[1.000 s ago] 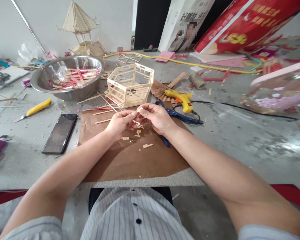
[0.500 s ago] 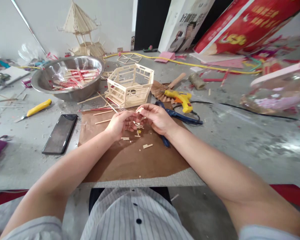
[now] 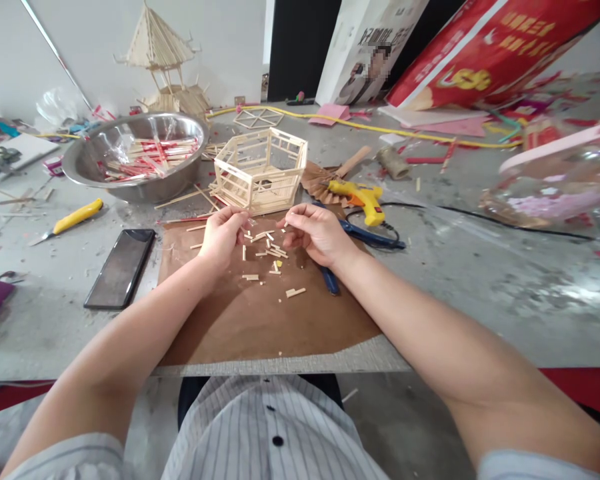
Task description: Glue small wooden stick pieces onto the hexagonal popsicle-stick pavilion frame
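Observation:
My left hand (image 3: 222,235) is closed in a pinch above the brown sheet (image 3: 260,330); whatever is at its fingertips is too small to name. Facing it across a narrow gap, my right hand (image 3: 316,235) also pinches, its thumb against the index finger, and I cannot make out what is there. Several short cut wooden stick pieces (image 3: 276,251) lie scattered between and below the hands. Just beyond the fingers stands a six-sided frame of thin sticks (image 3: 251,190). Blue-handled pliers (image 3: 365,235) lie partly under my right hand.
A steel bowl (image 3: 130,189) of red-and-white packed sticks stands back left, near a stick pagoda model (image 3: 160,50). A phone (image 3: 120,268) and a yellow utility knife (image 3: 77,215) lie left. A yellow glue gun (image 3: 365,199) with a black cord is right.
My hands have drawn apart, the left moving left and the right slightly right. More of the short stick pieces on the sheet now show between them.

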`<state>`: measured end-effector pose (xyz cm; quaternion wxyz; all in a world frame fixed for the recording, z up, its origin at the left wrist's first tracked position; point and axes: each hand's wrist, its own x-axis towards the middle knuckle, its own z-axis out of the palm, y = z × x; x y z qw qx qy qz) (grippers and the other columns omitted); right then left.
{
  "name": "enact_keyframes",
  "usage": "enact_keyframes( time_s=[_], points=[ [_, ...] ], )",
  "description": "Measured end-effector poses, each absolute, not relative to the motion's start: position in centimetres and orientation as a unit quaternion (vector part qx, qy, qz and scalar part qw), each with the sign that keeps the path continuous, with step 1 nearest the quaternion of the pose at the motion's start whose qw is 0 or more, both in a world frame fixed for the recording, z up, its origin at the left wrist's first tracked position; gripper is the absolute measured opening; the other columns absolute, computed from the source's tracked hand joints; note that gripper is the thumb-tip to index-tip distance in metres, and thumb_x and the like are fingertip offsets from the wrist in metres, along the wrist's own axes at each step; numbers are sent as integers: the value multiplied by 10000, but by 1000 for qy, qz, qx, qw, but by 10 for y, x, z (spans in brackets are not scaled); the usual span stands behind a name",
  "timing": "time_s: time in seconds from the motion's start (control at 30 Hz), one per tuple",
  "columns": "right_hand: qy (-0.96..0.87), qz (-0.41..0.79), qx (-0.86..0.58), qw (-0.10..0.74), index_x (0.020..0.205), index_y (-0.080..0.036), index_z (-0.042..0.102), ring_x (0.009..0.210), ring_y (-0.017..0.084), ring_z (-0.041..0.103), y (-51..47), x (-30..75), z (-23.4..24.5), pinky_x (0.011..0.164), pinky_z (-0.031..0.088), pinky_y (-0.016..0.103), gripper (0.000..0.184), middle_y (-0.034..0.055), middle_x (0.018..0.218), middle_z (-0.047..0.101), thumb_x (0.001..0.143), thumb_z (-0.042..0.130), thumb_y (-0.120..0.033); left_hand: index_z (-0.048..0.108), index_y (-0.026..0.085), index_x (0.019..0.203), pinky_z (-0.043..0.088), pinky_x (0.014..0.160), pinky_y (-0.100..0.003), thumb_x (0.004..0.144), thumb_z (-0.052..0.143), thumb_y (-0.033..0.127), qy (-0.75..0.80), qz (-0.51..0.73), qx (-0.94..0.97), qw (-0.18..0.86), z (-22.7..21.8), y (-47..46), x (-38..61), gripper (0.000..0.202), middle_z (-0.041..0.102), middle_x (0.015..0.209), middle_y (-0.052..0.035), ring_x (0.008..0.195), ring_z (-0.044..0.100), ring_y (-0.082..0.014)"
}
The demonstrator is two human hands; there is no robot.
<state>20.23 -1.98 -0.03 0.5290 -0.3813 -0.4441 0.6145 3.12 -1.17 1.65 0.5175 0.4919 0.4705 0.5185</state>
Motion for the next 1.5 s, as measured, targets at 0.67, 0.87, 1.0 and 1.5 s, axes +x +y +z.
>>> enact_keyframes(
  time_s=[0.67,0.87,1.0,1.5],
  points=[
    [-648,470,-431,417,875,-142,677,487,82,489,-21,197,-13,490,402,234,359,2,627,610,633,690,-406,636,130,818,348,425,-173,676,638,284,469,376,654,459,9,-17,34,210,584,622,21,437,447,-42],
    [-662,449,-435,412,915,-145,697,503,90,490,-21,199,-11,508,411,242,366,17,645,628,676,651,-417,607,131,768,334,398,-170,727,562,259,478,371,640,473,10,-16,35,142,553,577,28,407,449,-42],
    [-685,416,-428,417,905,-159,703,582,114,538,-22,199,-10,540,435,245,329,30,719,660,697,633,-404,604,135,751,325,387,-169,720,562,233,480,375,627,487,10,-16,35,111,563,595,26,393,453,-39],
    [-598,470,-433,485,1216,-220,444,495,94,534,-22,196,-12,482,450,243,666,-24,709,629,617,724,-301,565,136,825,352,384,-166,735,570,175,479,388,592,520,11,-19,39,98,559,595,38,377,440,-29]
  ],
)
